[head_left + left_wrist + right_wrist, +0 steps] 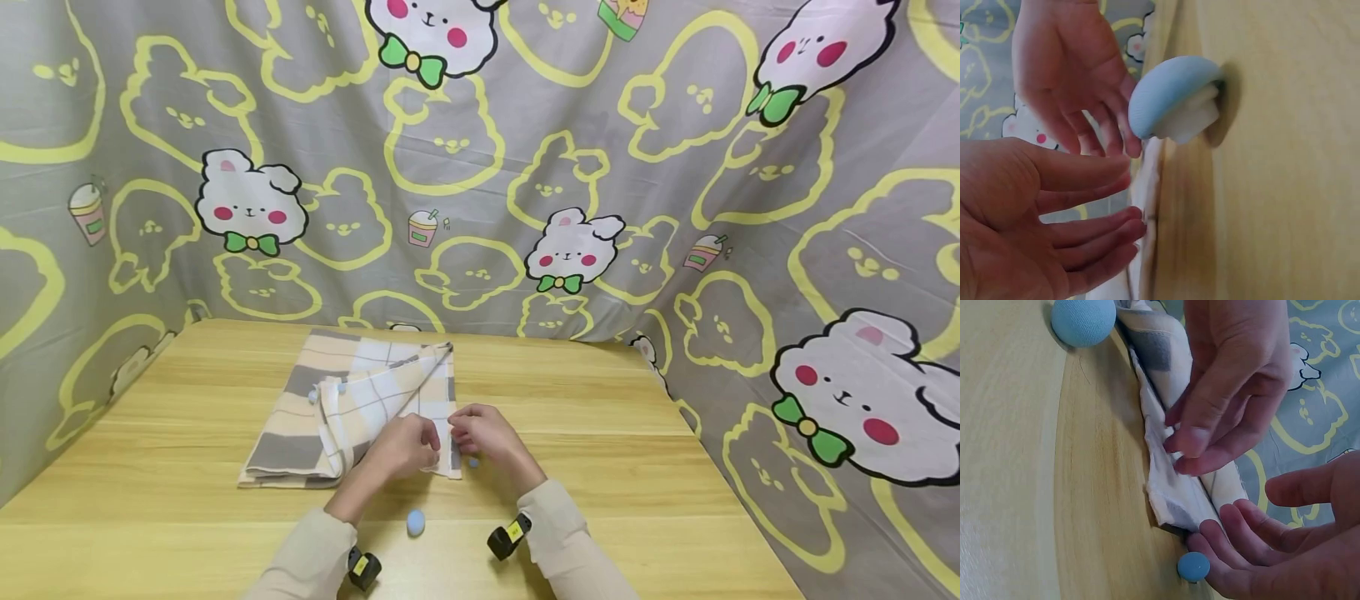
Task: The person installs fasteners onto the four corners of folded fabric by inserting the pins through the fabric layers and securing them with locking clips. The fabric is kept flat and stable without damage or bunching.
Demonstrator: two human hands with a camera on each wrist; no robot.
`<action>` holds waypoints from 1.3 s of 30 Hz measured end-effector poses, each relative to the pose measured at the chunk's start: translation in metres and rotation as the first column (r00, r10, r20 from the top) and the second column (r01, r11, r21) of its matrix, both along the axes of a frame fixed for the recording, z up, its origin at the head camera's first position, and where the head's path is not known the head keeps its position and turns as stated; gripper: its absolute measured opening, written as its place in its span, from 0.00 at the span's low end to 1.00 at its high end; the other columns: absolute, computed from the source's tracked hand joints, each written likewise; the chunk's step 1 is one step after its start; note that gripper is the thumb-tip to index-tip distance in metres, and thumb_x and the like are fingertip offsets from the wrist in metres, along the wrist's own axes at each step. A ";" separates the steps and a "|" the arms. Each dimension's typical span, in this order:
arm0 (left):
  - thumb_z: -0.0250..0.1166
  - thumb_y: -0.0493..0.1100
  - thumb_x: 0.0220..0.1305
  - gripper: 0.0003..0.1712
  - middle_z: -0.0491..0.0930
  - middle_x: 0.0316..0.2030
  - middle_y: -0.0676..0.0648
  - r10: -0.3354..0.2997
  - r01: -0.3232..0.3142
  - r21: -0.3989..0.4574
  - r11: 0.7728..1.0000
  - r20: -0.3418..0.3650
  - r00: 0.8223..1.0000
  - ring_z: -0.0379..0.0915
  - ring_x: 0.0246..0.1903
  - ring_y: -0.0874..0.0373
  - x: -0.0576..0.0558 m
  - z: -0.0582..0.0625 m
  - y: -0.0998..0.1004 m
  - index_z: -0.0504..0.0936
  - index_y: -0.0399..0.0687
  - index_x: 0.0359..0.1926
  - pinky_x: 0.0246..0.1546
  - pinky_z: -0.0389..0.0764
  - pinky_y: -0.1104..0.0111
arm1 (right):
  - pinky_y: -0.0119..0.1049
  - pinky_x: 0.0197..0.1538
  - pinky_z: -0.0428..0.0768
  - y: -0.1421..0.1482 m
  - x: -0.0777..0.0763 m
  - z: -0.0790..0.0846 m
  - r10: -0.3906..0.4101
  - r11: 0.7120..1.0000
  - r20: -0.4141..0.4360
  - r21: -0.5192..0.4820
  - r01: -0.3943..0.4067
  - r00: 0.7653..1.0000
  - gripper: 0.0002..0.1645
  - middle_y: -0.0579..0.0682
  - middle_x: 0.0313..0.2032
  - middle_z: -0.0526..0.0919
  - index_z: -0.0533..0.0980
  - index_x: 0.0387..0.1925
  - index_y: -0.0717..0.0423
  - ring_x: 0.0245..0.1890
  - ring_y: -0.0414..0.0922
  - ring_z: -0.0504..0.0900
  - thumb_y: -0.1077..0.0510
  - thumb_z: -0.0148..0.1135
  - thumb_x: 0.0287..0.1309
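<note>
A folded plaid cloth (300,408) in white, beige and grey lies on the table, its right part folded over diagonally. My left hand (408,444) hovers over the near right edge, fingers loosely bent and apart from the thumb. Beside that edge is my right hand (487,433), fingers relaxed, nothing visible in its grasp. Just under its fingers sits a small blue round-headed piece (1194,567). Nearer me lies a mushroom-shaped piece (1175,97) with a ribbed blue dome and white base. Two small pale-blue pieces (313,394) show at the folded corner.
The wooden table (600,467) reaches back to a grey curtain (480,208) printed with yellow outlines and white cartoon animals, which also hangs along both sides. Black devices with yellow labels (510,536) are strapped at both wrists.
</note>
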State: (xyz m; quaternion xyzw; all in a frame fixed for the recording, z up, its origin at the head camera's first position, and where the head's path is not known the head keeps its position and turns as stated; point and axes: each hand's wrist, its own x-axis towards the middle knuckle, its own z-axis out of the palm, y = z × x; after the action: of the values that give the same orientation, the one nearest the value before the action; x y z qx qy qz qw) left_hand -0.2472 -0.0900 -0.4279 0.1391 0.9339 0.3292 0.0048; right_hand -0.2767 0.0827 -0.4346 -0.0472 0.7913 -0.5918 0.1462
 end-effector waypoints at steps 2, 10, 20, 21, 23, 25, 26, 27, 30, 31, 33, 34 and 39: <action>0.75 0.34 0.46 0.08 0.80 0.26 0.50 -0.013 0.013 -0.027 1.000 -0.005 1.000 0.72 0.29 0.56 0.001 0.000 0.000 0.84 0.48 0.25 0.33 0.74 0.63 | 0.45 0.48 0.85 0.000 0.000 -0.001 0.005 1.000 0.003 -0.012 -0.005 1.000 0.18 0.64 0.44 0.84 0.77 0.52 0.70 0.42 0.50 0.84 0.60 0.56 0.69; 0.82 0.36 0.41 0.14 0.85 0.30 0.48 -0.082 0.084 -0.057 0.995 0.034 0.996 0.75 0.31 0.56 0.002 0.000 0.000 0.86 0.46 0.29 0.39 0.77 0.61 | 0.36 0.43 0.85 0.002 -0.002 -0.002 0.073 0.996 -0.042 -0.053 -0.075 0.996 0.26 0.61 0.41 0.87 0.80 0.49 0.70 0.38 0.44 0.84 0.77 0.46 0.50; 0.75 0.35 0.46 0.07 0.86 0.32 0.46 -0.072 0.071 -0.025 0.997 -0.011 0.997 0.79 0.34 0.53 0.000 -0.003 -0.001 0.85 0.44 0.28 0.38 0.80 0.60 | 0.38 0.44 0.84 0.003 -0.001 -0.003 0.124 0.992 -0.152 0.042 -0.119 0.981 0.15 0.60 0.37 0.88 0.85 0.41 0.66 0.35 0.42 0.83 0.75 0.64 0.49; 0.73 0.35 0.49 0.05 0.85 0.29 0.47 -0.066 0.066 -0.013 0.998 -0.014 0.998 0.78 0.31 0.54 -0.001 -0.003 -0.002 0.84 0.44 0.27 0.35 0.79 0.61 | 0.38 0.44 0.83 0.003 -0.001 -0.004 0.122 0.992 -0.162 0.060 -0.113 0.979 0.12 0.58 0.35 0.88 0.85 0.39 0.65 0.34 0.41 0.83 0.73 0.68 0.50; 0.71 0.36 0.53 0.07 0.81 0.23 0.50 -0.052 0.052 0.011 0.999 -0.018 0.998 0.74 0.26 0.57 -0.002 -0.004 -0.003 0.81 0.45 0.23 0.28 0.75 0.65 | 0.37 0.43 0.82 0.003 -0.001 -0.003 0.118 0.991 -0.179 0.091 -0.103 0.977 0.09 0.55 0.33 0.88 0.86 0.37 0.63 0.34 0.40 0.82 0.69 0.72 0.51; 0.71 0.36 0.57 0.11 0.78 0.19 0.53 -0.036 0.036 0.033 0.999 0.001 0.999 0.70 0.22 0.59 -0.002 -0.003 -0.004 0.80 0.47 0.20 0.25 0.70 0.68 | 0.35 0.42 0.80 0.003 -0.001 -0.003 0.107 0.989 -0.197 0.120 -0.084 0.975 0.07 0.52 0.32 0.87 0.86 0.35 0.61 0.34 0.39 0.80 0.66 0.73 0.51; 0.71 0.36 0.58 0.12 0.77 0.18 0.54 -0.029 0.028 0.042 0.999 0.010 1.000 0.68 0.21 0.60 -0.002 -0.003 -0.005 0.79 0.47 0.20 0.24 0.69 0.69 | 0.33 0.41 0.79 0.002 -0.001 -0.004 0.099 0.989 -0.203 0.132 -0.073 0.974 0.06 0.51 0.32 0.87 0.86 0.35 0.61 0.34 0.39 0.79 0.65 0.73 0.52; 0.71 0.37 0.59 0.12 0.77 0.18 0.55 -0.015 0.014 0.046 0.999 0.016 1.000 0.68 0.21 0.61 -0.002 -0.002 -0.006 0.80 0.48 0.20 0.24 0.69 0.69 | 0.33 0.40 0.78 0.002 0.000 -0.004 0.088 0.989 -0.207 0.134 -0.061 0.974 0.06 0.51 0.32 0.87 0.86 0.34 0.61 0.34 0.39 0.79 0.64 0.73 0.53; 0.71 0.36 0.59 0.09 0.81 0.21 0.54 0.014 -0.015 0.055 0.998 0.024 1.000 0.71 0.22 0.60 -0.004 0.000 -0.007 0.84 0.48 0.23 0.27 0.72 0.68 | 0.35 0.41 0.81 0.001 0.000 -0.003 0.048 0.995 -0.195 0.097 -0.029 0.980 0.06 0.53 0.35 0.87 0.85 0.35 0.63 0.34 0.41 0.81 0.64 0.71 0.54; 0.71 0.36 0.60 0.09 0.82 0.21 0.54 0.022 -0.023 0.057 0.998 0.020 1.000 0.71 0.23 0.60 -0.004 0.000 -0.007 0.84 0.48 0.23 0.27 0.72 0.68 | 0.37 0.41 0.83 0.001 0.000 -0.003 0.037 0.997 -0.189 0.080 -0.022 0.981 0.07 0.54 0.36 0.87 0.85 0.36 0.64 0.33 0.42 0.82 0.65 0.71 0.55; 0.71 0.36 0.60 0.08 0.82 0.22 0.54 0.033 -0.034 0.071 0.997 0.005 0.999 0.72 0.23 0.60 -0.006 -0.001 -0.008 0.85 0.48 0.24 0.28 0.73 0.68 | 0.42 0.43 0.85 0.000 0.001 -0.001 0.020 0.999 -0.173 0.042 -0.013 0.985 0.08 0.56 0.38 0.86 0.84 0.37 0.66 0.33 0.43 0.84 0.65 0.70 0.56; 0.71 0.36 0.60 0.08 0.83 0.22 0.54 0.038 -0.037 0.079 0.996 -0.001 0.999 0.73 0.23 0.60 -0.007 -0.002 -0.008 0.85 0.48 0.24 0.28 0.73 0.67 | 0.44 0.44 0.86 0.000 0.002 -0.001 0.015 1.000 -0.164 0.025 -0.011 0.986 0.08 0.57 0.39 0.86 0.84 0.38 0.67 0.34 0.43 0.85 0.65 0.69 0.57; 0.71 0.36 0.60 0.07 0.84 0.23 0.53 0.057 -0.055 0.121 0.991 -0.010 0.998 0.75 0.25 0.60 -0.008 -0.004 -0.008 0.86 0.47 0.25 0.30 0.76 0.66 | 0.47 0.46 0.86 0.000 0.002 0.000 0.003 1.000 -0.150 0.014 -0.001 0.989 0.09 0.57 0.39 0.86 0.84 0.39 0.67 0.33 0.43 0.84 0.65 0.68 0.57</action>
State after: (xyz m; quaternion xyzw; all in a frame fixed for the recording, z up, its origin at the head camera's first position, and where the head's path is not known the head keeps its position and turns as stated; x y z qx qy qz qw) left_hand -0.2553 -0.0985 -0.4316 0.1152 0.9158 0.3842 -0.0194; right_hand -0.2746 0.0827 -0.4350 -0.0913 0.8042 -0.5808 0.0875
